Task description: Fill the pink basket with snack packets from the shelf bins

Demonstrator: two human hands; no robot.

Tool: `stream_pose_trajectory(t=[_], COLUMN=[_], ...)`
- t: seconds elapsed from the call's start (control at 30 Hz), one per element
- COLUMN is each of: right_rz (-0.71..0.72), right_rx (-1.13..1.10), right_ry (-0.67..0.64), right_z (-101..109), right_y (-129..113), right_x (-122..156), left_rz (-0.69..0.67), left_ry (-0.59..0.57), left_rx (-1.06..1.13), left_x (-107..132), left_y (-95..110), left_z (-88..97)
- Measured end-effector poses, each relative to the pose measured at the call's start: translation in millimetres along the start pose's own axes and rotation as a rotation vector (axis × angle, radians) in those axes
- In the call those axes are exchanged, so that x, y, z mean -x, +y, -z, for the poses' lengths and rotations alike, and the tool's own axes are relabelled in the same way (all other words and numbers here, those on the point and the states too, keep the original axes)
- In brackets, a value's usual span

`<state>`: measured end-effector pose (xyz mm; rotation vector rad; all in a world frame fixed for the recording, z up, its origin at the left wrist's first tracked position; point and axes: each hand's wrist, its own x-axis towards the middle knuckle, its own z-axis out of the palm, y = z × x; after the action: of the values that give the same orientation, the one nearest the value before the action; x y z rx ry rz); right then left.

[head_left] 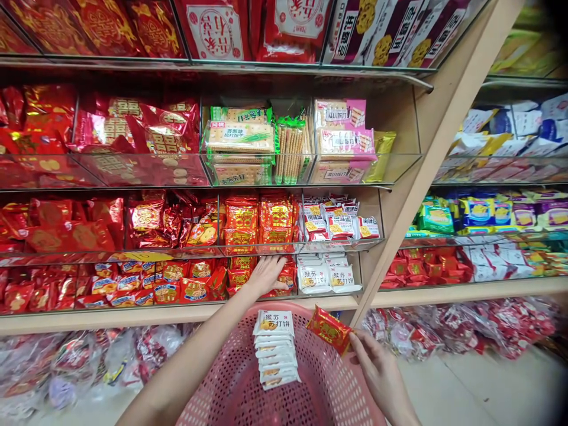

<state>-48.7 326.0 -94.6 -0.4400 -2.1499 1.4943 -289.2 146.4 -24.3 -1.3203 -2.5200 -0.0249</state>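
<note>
My left hand (pixel 268 276) reaches over the front of the lowest shelf, its fingers stretched out across red and gold snack packets (pixel 240 278). Whether the fingertips touch the packets I cannot tell. Between the thumb and fingers of my right hand (pixel 378 362) is a single red snack packet (pixel 329 329), held by one end above the right rim of a pink plastic basket (pixel 222 349). Inside the basket, a row of white cracker packets (pixel 276 355) lies overlapped against the far side. White cracker packets of like look (pixel 327 279) sit just right of my left hand.
Clear dividers and a front panel (pixel 266 249) bound the shelf bins. Above are green cracker packs (pixel 242 139) and pink cracker packs (pixel 339 142). A slanting wooden upright (pixel 426 171) separates the right-hand shelves. Bagged goods (pixel 84 361) lie below on the floor.
</note>
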Motion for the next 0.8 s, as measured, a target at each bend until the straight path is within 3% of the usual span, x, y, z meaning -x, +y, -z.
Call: stream_pose_trajectory(t=[0.27, 0.47, 0.8], right_rz=[-0.017, -0.021, -0.016], right_rx=[0.000, 0.011, 0.005], right_ry=[-0.052, -0.052, -0.050], right_z=[-7, -9, -11], right_y=[6, 8, 10], right_x=[4, 7, 10], left_rz=[0.021, 0.014, -0.015], left_ry=[0.090, 0.038, 0.091], left_rx=[-0.106, -0.113, -0.166], left_x=[16, 15, 15], left_y=[11, 17, 22], left_z=[-13.7, -19.5, -23.2])
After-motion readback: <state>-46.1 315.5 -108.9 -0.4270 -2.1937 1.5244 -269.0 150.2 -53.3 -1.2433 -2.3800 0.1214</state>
